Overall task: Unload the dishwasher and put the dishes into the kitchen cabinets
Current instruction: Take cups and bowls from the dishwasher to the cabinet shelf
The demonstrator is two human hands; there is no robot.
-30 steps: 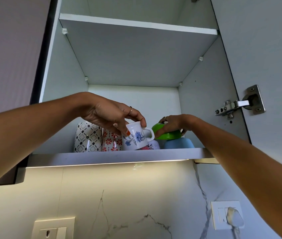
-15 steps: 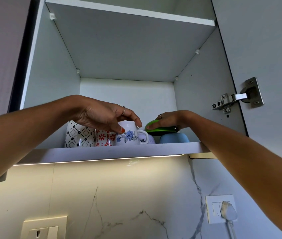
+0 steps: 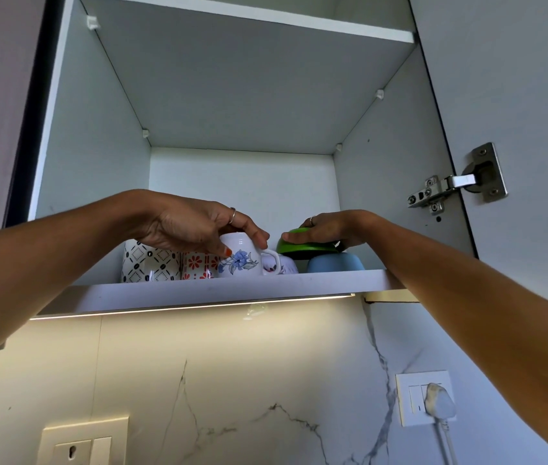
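Both hands reach up into the open cabinet (image 3: 98, 156). At about 9 o'clock from the frame's middle, the left hand (image 3: 195, 226) curls over the rim of a white mug with a blue flower (image 3: 242, 256), fingertips and thumb pinching its top; the mug looks set down on the bottom shelf (image 3: 232, 286), near the front edge. At 3 o'clock of it, the right hand (image 3: 326, 228) lies fairly flat with fingers straight on a green bowl (image 3: 303, 246), which sits upside down on a blue bowl (image 3: 334, 263).

Just behind the flowered mug, at its 3 o'clock, another floral cup (image 3: 284, 265) touches or nearly touches its handle (I cannot tell which). At its 9 o'clock stand a red-flowered cup (image 3: 199, 265) and a black-diamond mug (image 3: 148, 261), packed close.

The risks, as I judge them: letting go with a sideways drag could knock the mug against its neighbours and chip a rim, or nudge it off the front lip. The green bowl seems perched slightly askew, so lifting the palm carelessly could let it slide off the blue one.
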